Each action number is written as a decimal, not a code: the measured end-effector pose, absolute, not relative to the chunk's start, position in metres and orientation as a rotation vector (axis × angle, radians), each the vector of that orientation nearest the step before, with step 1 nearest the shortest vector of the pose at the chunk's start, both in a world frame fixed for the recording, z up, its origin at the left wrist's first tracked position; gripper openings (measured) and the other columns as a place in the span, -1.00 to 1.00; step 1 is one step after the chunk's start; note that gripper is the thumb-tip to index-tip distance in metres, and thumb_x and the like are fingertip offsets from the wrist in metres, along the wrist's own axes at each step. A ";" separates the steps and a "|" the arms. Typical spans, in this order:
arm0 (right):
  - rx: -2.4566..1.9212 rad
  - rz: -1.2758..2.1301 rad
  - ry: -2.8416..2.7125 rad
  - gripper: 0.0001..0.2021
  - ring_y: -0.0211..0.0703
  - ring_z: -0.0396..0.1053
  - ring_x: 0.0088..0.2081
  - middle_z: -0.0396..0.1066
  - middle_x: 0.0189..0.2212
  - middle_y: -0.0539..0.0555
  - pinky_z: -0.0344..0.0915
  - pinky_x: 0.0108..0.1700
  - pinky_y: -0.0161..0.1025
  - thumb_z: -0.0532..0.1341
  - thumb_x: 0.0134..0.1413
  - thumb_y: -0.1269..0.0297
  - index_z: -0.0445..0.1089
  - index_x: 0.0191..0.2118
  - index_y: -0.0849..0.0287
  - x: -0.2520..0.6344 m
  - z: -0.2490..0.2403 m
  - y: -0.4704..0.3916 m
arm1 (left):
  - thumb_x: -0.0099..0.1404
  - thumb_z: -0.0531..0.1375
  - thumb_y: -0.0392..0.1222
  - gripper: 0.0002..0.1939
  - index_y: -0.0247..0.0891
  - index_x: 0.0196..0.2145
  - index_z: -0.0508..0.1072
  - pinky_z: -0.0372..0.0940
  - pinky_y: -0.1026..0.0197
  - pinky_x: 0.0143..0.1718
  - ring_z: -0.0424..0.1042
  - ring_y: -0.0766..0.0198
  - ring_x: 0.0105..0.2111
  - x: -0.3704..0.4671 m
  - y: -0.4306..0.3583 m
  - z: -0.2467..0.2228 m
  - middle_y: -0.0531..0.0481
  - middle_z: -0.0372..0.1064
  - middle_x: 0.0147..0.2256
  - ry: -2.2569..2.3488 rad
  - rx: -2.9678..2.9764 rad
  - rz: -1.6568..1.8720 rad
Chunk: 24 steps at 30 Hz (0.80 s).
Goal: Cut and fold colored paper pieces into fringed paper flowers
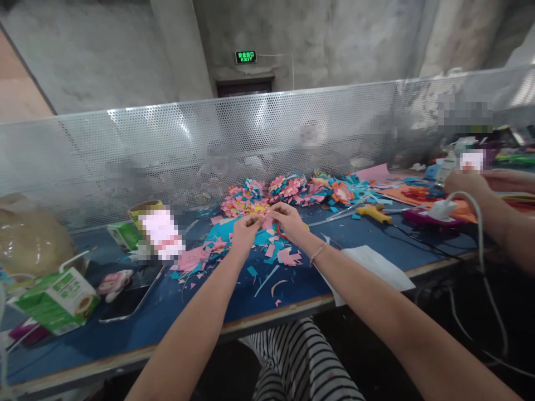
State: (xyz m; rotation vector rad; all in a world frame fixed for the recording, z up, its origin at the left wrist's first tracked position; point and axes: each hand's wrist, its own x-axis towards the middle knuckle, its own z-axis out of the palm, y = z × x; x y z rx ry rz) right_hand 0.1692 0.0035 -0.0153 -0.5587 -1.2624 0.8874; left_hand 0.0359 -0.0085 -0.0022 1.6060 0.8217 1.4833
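Note:
Over the middle of the blue table, my left hand (246, 229) and my right hand (289, 220) nearly meet with pinched fingertips. Between them shows a small pink paper piece (268, 223), which both seem to grip; its exact shape is too small to tell. Just beyond lie pink, blue and orange paper flowers (288, 188) in a heap. Cut scraps of pink paper (193, 259) and blue paper are scattered around and below my hands. A red ring-shaped thing (282, 233) sits partly hidden behind my right hand.
A yellow glue gun (374, 214) and a purple power strip (434, 218) with a white plug lie right. White paper (371, 267) overhangs the front edge. At left are a phone (136, 295), a green-white carton (58, 301) and a perforated metal screen (251, 128) behind. Another person's arm (497, 217) reaches in.

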 end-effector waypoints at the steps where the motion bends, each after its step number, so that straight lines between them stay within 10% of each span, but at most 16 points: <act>1: -0.565 0.880 -1.260 -0.82 -0.35 0.17 -0.51 0.24 -0.57 -0.07 0.15 -0.44 -0.35 0.25 -0.26 0.20 0.30 -0.50 0.17 0.169 -0.015 0.003 | -0.12 0.27 -0.10 -0.78 -0.32 -0.55 0.44 0.21 0.30 -0.47 0.27 0.41 -0.59 0.035 -0.008 -0.002 0.07 0.33 -0.63 0.818 1.602 1.482; 24: -0.761 0.671 -1.355 -0.77 -0.35 0.15 -0.58 0.23 -0.64 -0.06 0.11 -0.50 -0.35 0.20 -0.21 0.13 0.30 -0.55 0.22 0.174 -0.010 -0.002 | -0.21 0.31 -0.21 -0.81 -0.31 -0.55 0.45 0.24 0.23 -0.39 0.33 0.33 -0.53 0.032 -0.010 0.004 0.02 0.38 -0.58 0.965 1.632 1.453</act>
